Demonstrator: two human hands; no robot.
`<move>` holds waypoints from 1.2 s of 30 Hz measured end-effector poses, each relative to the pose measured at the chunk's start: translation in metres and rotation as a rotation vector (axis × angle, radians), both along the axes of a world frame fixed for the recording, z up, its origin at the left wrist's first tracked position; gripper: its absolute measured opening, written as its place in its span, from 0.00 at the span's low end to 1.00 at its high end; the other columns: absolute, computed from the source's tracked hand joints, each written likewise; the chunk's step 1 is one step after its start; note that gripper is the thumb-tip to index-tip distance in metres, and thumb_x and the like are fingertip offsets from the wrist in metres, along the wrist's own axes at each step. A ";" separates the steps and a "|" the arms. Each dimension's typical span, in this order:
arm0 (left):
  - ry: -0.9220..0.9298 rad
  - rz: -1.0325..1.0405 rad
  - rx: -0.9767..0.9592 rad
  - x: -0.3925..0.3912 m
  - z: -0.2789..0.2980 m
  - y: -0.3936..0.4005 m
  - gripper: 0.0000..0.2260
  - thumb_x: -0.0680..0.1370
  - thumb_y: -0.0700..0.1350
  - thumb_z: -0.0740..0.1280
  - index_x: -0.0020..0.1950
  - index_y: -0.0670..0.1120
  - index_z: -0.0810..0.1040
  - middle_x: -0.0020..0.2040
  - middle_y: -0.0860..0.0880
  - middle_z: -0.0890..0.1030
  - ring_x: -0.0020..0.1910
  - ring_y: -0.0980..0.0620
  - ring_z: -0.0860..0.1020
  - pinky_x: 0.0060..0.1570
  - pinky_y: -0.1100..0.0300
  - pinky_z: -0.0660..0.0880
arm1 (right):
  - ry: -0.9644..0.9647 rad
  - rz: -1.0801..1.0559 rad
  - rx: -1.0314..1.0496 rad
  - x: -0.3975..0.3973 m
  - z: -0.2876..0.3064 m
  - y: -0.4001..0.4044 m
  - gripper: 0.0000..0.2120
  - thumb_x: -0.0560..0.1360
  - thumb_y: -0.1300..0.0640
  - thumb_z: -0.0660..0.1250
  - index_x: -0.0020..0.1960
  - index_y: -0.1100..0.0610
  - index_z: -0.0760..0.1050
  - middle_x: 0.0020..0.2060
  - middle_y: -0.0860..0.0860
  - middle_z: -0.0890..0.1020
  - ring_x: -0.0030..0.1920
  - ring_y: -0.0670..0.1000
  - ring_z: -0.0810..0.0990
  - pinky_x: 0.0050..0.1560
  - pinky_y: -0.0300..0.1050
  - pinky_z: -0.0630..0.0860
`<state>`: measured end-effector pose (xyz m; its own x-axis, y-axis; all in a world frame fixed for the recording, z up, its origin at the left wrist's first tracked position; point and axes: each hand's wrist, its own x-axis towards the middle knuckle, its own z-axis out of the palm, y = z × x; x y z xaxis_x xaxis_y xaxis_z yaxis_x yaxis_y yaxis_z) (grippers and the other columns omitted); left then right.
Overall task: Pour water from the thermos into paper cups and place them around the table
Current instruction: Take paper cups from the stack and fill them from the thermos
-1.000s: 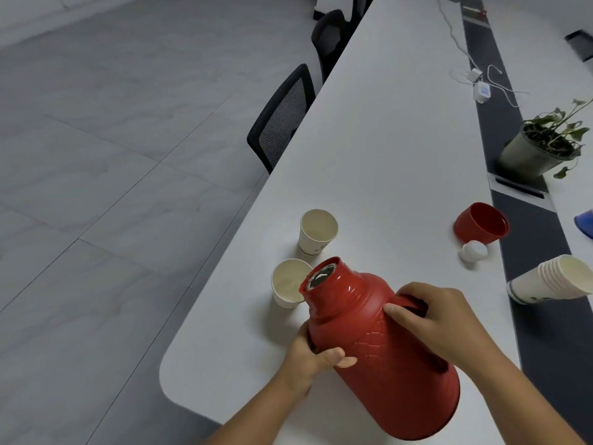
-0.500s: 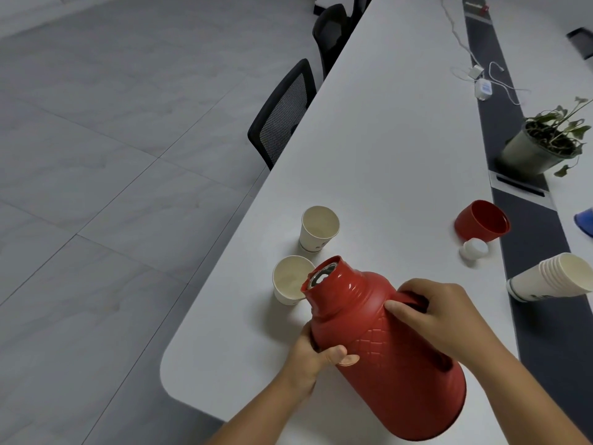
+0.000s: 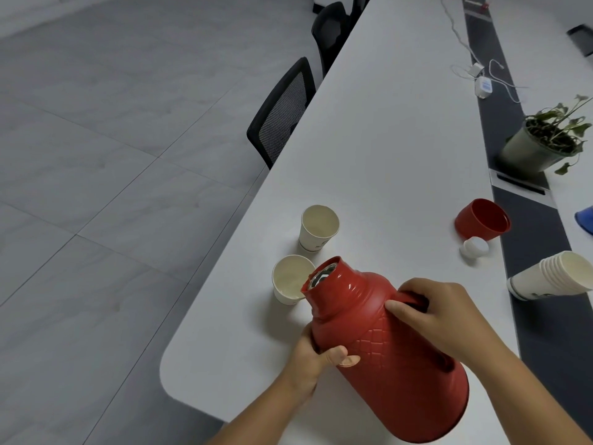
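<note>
A large red thermos (image 3: pixel 391 354) is tilted to the left, its open mouth right over the rim of the nearer paper cup (image 3: pixel 290 279). My right hand (image 3: pixel 439 316) grips the thermos handle. My left hand (image 3: pixel 316 358) holds the thermos body from below and the side, thumb on the front. A second paper cup (image 3: pixel 317 228) stands upright just beyond the first. Both cups sit near the left edge of the white table (image 3: pixel 385 139). I cannot tell whether water is flowing.
The red thermos lid (image 3: pixel 483 220) and a white stopper (image 3: pixel 475 248) lie to the right. A stack of paper cups (image 3: pixel 552 277) lies on its side on the dark centre strip. A potted plant (image 3: pixel 545 139), chargers with cables (image 3: pixel 481 81) and black chairs (image 3: pixel 282 114) are farther off.
The thermos mouth has edged slightly closer over the nearer cup. Both hands keep the same hold.
</note>
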<state>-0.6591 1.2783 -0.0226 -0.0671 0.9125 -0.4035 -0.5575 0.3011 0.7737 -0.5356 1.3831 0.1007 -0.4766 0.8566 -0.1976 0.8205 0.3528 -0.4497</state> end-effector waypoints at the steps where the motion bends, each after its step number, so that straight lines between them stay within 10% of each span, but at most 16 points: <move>1: 0.000 0.002 0.000 0.000 0.000 0.000 0.48 0.38 0.64 0.78 0.53 0.45 0.71 0.49 0.45 0.80 0.48 0.50 0.79 0.47 0.62 0.78 | 0.000 0.002 0.001 0.000 0.000 0.000 0.07 0.69 0.52 0.68 0.38 0.55 0.78 0.31 0.50 0.81 0.34 0.45 0.77 0.35 0.38 0.70; 36: 0.055 -0.008 0.022 -0.004 0.002 0.000 0.50 0.42 0.63 0.79 0.58 0.41 0.70 0.48 0.44 0.80 0.43 0.54 0.81 0.43 0.62 0.77 | 0.068 -0.002 -0.017 0.003 0.001 -0.003 0.05 0.69 0.53 0.69 0.36 0.49 0.75 0.32 0.48 0.81 0.36 0.46 0.78 0.37 0.39 0.73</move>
